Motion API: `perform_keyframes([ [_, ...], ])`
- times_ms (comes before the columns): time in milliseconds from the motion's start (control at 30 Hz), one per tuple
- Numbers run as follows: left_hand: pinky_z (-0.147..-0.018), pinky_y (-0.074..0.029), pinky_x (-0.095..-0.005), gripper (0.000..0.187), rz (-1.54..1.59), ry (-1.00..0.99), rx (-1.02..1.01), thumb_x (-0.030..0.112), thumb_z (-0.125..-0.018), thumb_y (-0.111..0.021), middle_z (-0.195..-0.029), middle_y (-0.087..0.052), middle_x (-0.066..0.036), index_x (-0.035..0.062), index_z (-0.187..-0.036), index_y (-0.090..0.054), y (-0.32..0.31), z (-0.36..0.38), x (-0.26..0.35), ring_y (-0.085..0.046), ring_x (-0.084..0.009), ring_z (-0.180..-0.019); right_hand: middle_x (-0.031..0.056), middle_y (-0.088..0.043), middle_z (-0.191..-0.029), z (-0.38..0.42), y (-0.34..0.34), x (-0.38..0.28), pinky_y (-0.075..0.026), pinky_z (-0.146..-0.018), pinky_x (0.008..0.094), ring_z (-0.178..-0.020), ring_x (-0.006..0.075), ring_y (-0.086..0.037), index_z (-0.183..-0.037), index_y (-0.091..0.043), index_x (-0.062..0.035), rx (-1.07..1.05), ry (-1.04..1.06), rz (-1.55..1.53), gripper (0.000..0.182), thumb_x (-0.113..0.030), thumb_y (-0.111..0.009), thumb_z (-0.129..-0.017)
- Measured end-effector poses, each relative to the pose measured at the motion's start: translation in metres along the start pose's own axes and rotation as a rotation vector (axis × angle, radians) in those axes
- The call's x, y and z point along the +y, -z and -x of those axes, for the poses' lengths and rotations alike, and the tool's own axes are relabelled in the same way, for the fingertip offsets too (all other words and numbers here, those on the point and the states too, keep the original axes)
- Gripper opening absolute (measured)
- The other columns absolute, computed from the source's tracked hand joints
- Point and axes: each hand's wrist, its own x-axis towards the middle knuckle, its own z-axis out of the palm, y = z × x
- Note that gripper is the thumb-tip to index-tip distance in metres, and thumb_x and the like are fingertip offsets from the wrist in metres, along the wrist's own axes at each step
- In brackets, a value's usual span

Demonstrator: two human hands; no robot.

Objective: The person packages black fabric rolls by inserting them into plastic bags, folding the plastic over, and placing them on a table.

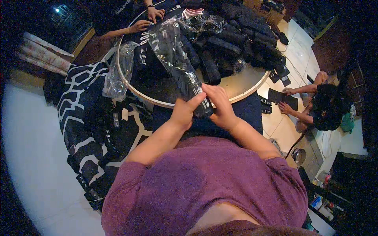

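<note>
Both my hands grip the near end of a long black folded item in a clear plastic bag (175, 59), which stretches away from me over the round table. My left hand (185, 112) is closed on its left edge, thumb on top. On the right edge my right hand (220, 103) pinches the same package, fingers over the plastic. White print shows on the package near my thumbs. What exactly the black item is, I cannot make out. Beyond my hands, several black rolled bundles (224, 45) are heaped on the table.
The round table (252, 91) has a pale rim. An empty-looking clear plastic bag (118, 72) hangs at its left edge. Across the table are another person's hands (155, 15). To the right, a person (328, 106) sits on the floor handling a dark flat sheet (277, 96). A cardboard box (262, 10) stands behind.
</note>
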Motion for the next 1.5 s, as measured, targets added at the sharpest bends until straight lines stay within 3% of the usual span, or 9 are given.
perform_keyframes([
  [133, -0.091, -0.046, -0.0367, 0.080, -0.039, -0.132, -0.269, 0.067, -0.072, -0.058, -0.113, -0.056, -0.008, 0.0079, -0.124, -0.045, 0.036, -0.022, 0.010, -0.056, -0.0214, -0.103, 0.0146, -0.046, -0.131, -0.001, 0.005, 0.002, -0.035, -0.094, 0.0420, -0.116, 0.0313, -0.047, -0.128, -0.043, -0.0063, 0.066, 0.057, -0.118, 0.073, -0.003, -0.063, -0.058],
  [300, -0.083, -0.051, -0.0408, 0.056, 0.343, -0.083, -0.052, 0.047, -0.084, -0.059, -0.110, -0.058, -0.009, 0.0089, -0.122, -0.045, 0.015, -0.026, 0.029, -0.058, -0.0217, -0.098, 0.0108, -0.048, -0.131, 0.006, 0.002, -0.010, -0.033, -0.090, 0.0406, -0.111, 0.0282, -0.050, -0.129, -0.045, -0.0108, -0.047, 0.008, -0.106, 0.076, -0.001, -0.064, -0.056],
  [367, -0.067, -0.054, -0.0335, 0.036, 0.410, -0.060, 0.031, 0.028, -0.084, -0.064, -0.097, -0.060, -0.007, 0.0077, -0.111, -0.052, 0.002, -0.022, 0.029, -0.061, -0.0178, -0.083, 0.0094, -0.051, -0.128, 0.003, 0.006, -0.013, -0.033, -0.089, 0.0391, -0.110, 0.0260, -0.052, -0.127, -0.047, -0.0117, -0.030, -0.009, -0.063, 0.075, -0.002, -0.065, -0.056],
  [800, -0.077, -0.052, -0.0316, 0.042, 0.157, -0.078, 0.052, 0.035, -0.086, -0.057, -0.100, -0.061, -0.007, 0.0018, -0.112, -0.052, -0.004, -0.012, 0.014, -0.061, -0.0178, -0.089, 0.0047, -0.061, -0.107, -0.013, 0.014, -0.015, -0.036, -0.081, 0.0367, -0.091, 0.0245, -0.056, -0.118, -0.054, -0.0091, 0.126, 0.001, 0.068, 0.061, -0.004, -0.064, -0.058],
  [867, -0.081, -0.051, -0.0347, 0.049, 0.373, -0.103, -0.195, 0.042, -0.086, -0.057, -0.106, -0.059, -0.007, 0.0047, -0.116, -0.050, 0.014, -0.022, 0.016, -0.059, -0.0189, -0.095, 0.0052, -0.061, -0.108, -0.013, 0.019, -0.013, -0.036, -0.080, 0.0366, -0.092, 0.0248, -0.056, -0.118, -0.054, -0.0092, 0.130, 0.038, 0.019, 0.062, -0.004, -0.063, -0.058],
  [967, -0.084, -0.050, -0.0359, 0.053, 0.480, -0.081, -0.014, 0.047, -0.084, -0.056, -0.109, -0.058, -0.007, 0.0080, -0.119, -0.048, 0.008, -0.028, 0.040, -0.058, -0.0195, -0.097, 0.0082, -0.059, -0.111, -0.010, 0.016, -0.014, -0.041, -0.083, 0.0381, -0.098, 0.0270, -0.055, -0.120, -0.053, -0.0086, 0.035, 0.079, -0.001, 0.064, -0.001, -0.064, -0.058],
  [1067, -0.082, -0.050, -0.0347, 0.043, 0.378, 0.012, -0.022, 0.040, -0.086, -0.057, -0.103, -0.060, -0.007, 0.0094, -0.116, -0.050, 0.006, -0.023, 0.030, -0.060, -0.0190, -0.090, 0.0133, -0.054, -0.117, -0.010, 0.005, -0.026, -0.044, -0.092, 0.0359, -0.108, 0.0313, -0.053, -0.121, -0.052, -0.0064, 0.143, -0.099, -0.124, 0.066, 0.008, -0.064, -0.058],
  [1300, -0.081, -0.050, -0.0326, 0.036, 0.361, 0.076, -0.036, 0.033, -0.087, -0.056, -0.098, -0.061, -0.007, 0.0065, -0.111, -0.052, -0.008, -0.007, 0.019, -0.060, -0.0176, -0.089, 0.0141, -0.056, -0.111, -0.021, 0.011, -0.032, -0.048, -0.085, 0.0344, -0.101, 0.0306, -0.057, -0.121, -0.054, -0.0083, 0.146, -0.113, -0.115, 0.065, 0.009, -0.063, -0.059],
  [1500, -0.088, -0.047, -0.0375, 0.056, 0.177, -0.098, -0.167, 0.051, -0.082, -0.059, -0.102, -0.060, -0.007, 0.0066, -0.114, -0.050, 0.012, -0.016, 0.022, -0.058, -0.0209, -0.097, 0.0141, -0.058, -0.107, -0.023, 0.022, -0.028, -0.049, -0.080, 0.0344, -0.094, 0.0306, -0.059, -0.120, -0.055, -0.0089, 0.066, -0.147, -0.168, 0.062, 0.008, -0.064, -0.061],
])
